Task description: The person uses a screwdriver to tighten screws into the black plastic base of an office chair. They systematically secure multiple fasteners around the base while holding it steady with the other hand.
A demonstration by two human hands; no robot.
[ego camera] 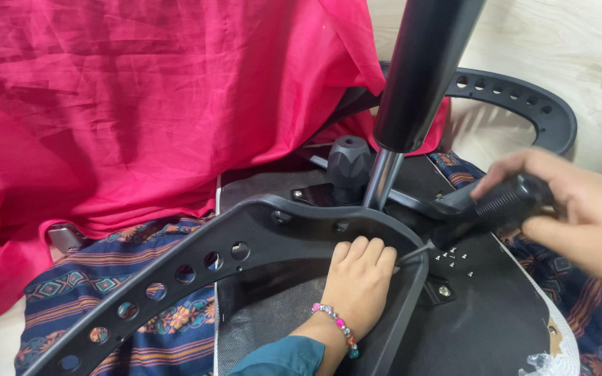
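I see my left hand (pixel 358 273) curled shut, pressing on the black chair arm (pixel 245 237) (the one with round holes). My right hand (pixel 580 212) is wrapped tight around a black screwdriver handle (pixel 506 202), just beside the chair pole (pixel 384 177).

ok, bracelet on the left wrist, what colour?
Multicoloured beads, pink, clear and teal, on the bracelet; clearest in the head view.

Both hands (left (pixel 358 277), right (pixel 580 212)) curled closed.
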